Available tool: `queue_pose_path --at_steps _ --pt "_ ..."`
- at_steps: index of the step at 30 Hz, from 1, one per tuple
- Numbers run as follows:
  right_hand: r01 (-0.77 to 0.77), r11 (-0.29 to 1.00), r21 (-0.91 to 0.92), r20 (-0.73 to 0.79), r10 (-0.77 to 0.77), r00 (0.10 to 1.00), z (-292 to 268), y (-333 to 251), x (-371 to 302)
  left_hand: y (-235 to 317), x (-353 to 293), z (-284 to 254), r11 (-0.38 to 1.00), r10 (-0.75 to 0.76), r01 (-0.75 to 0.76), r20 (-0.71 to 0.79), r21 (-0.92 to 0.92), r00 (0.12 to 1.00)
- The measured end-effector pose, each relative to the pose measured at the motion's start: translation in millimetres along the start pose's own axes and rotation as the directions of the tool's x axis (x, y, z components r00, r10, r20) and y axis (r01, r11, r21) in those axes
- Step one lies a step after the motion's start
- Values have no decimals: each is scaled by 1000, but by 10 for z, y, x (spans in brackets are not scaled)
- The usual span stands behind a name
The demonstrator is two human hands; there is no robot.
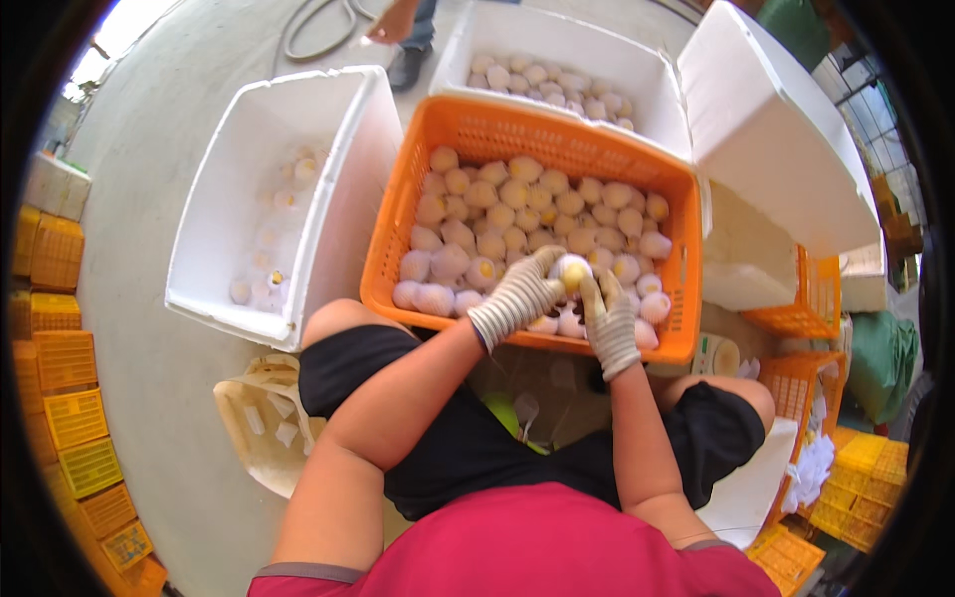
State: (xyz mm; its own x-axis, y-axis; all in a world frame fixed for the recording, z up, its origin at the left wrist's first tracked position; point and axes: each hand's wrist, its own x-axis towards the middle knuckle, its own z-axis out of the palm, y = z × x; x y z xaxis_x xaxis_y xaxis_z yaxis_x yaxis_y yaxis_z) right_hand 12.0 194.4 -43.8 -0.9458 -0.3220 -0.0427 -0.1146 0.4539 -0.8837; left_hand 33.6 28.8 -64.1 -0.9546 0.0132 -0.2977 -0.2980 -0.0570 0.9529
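Both my hands wear striped knit gloves and meet over the near edge of an orange plastic crate (517, 124) full of round pale-yellow fruits, several in white foam net sleeves. My left hand (517, 294) and my right hand (607, 313) together hold one yellow fruit (572, 271) partly wrapped in a white foam sleeve. The fingers of both hands close around it. I sit with my knees against the crate.
A white foam box (259, 119) at left holds a few wrapped fruits. Another white foam box (557, 45) behind the crate holds several. White foam lids (766, 129) lean at right. Stacked yellow and orange crates (65, 398) line the left. Another person's foot (408, 60) stands at the back.
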Motion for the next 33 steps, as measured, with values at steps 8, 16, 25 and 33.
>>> queue_pose_path --at_steps 8,16,25,33 --pt "-276 897 345 155 236 959 72 15 -54 185 -192 46 933 151 -158 47 323 987" --pt "-315 885 343 115 294 949 70 -29 -63 284 -240 16 666 259 -192 17 720 966" --pt "-321 880 351 106 303 947 70 -52 -83 318 -273 8 604 283 -189 14 774 959" --pt "-333 860 388 124 309 943 69 -12 -80 321 -247 0 606 315 -235 43 760 948"
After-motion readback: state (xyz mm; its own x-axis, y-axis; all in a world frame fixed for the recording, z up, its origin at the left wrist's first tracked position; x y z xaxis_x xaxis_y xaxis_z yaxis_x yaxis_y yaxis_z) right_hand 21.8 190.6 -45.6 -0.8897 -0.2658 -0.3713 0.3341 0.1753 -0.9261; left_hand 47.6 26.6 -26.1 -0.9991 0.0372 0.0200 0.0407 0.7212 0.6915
